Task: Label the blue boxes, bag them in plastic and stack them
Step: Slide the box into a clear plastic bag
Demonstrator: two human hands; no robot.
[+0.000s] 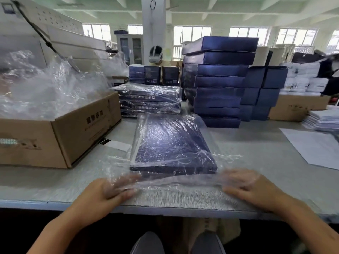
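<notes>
Bagged blue box (172, 143) just beyond fingers (120, 186)

grey surface (256, 149), big cardboard box (60, 136) at left with printed side. second cardboard box (297, 106) far right, white paper sheets (315, 147) and booklet stack (322, 119) near it. behind: white pillar (154, 28), metal cabinet (131, 48), helmet-like white thing (156, 54), windows (191, 34).

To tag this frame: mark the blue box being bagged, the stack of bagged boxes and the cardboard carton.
blue box being bagged (172, 143): head view, top face.
stack of bagged boxes (149, 99): head view, front side.
cardboard carton (88, 129): head view, printed side wall.
</notes>
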